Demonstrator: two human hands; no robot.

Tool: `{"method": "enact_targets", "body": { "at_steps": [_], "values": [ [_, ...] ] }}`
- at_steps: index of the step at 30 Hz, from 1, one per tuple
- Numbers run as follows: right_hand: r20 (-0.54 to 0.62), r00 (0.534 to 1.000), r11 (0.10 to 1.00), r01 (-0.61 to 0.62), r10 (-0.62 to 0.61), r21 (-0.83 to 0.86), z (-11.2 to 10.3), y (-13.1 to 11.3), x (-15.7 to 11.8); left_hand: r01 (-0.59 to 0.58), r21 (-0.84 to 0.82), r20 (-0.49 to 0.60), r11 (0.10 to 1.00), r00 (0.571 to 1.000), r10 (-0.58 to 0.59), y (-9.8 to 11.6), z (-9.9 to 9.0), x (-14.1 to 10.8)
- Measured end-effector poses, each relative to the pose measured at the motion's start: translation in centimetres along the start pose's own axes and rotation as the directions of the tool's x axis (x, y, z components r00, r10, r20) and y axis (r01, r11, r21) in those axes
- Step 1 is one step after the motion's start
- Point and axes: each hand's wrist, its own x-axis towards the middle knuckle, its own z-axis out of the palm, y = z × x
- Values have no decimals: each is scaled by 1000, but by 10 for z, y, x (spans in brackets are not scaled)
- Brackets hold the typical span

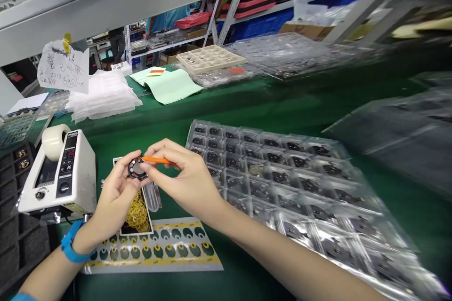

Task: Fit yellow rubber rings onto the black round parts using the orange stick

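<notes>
Between the fingers of my left hand (118, 190) is a small round black part (137, 168) with a pale, shiny middle. My right hand (185, 181) pinches a thin orange stick-like tool (157, 159), its tip at the part's upper edge. Whether the tip presses on the part I cannot tell. Under my hands stands a white-edged box (139, 214) with many thin yellow rings. A sheet of yellow-edged stickers (176, 263) with round cut-outs lies partly beneath that box. Beside the box is a clear plastic piece (152, 197), partly hidden by my hands.
At left stands a white tape dispenser (83, 169) next to a black compartment tray (10, 225). Clear blister trays (275, 162) holding black parts fill the right side. Farther back are white sheets (102, 94), green paper (173, 85) and a beige divided tray (212, 58). A grey beam crosses above.
</notes>
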Motion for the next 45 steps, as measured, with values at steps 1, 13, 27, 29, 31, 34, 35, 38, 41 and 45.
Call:
{"method": "enact_targets", "body": {
  "at_steps": [1, 13, 27, 29, 31, 34, 35, 38, 41, 45],
  "values": [
    [-9, 1000, 1000, 24, -24, -15, 0, 0, -1, -4, 17, -22, 1000, 1000, 4, 0, 1, 0],
    [-17, 989, 968, 141, -147, -208, 10, 0, -7, -74, 86, -245, 994, 965, 92, -8, 3, -2],
    [36, 925, 876, 369, -377, -310, 5, 2, 0, -140, 421, -133, 896, 968, 214, -1, -8, 10],
    [14, 811, 725, 529, -584, -441, 7, 1, -6, -124, 473, -198, 872, 950, 242, 3, -11, 13],
    [43, 661, 551, 658, -749, -512, 8, -1, -10, -37, 423, -275, 905, 947, 168, 5, -12, 14],
    [76, 596, 457, 685, -799, -567, 7, -2, -12, 80, 235, -326, 969, 945, 0, 6, -10, 12],
    [67, 633, 482, 649, -771, -589, 6, -3, -11, 97, 171, -321, 981, 946, -38, 7, -9, 10],
    [38, 743, 567, 542, -669, -621, 2, -3, -6, 117, 50, -261, 992, 960, -100, 10, -3, 4],
    [38, 782, 632, 531, -622, -565, -1, -3, -3, 92, 51, -226, 994, 971, -79, 14, 4, -2],
    [29, 785, 678, 553, -619, -485, 1, 0, -4, 33, 112, -252, 993, 968, -4, 15, 11, -6]
  ]
}}
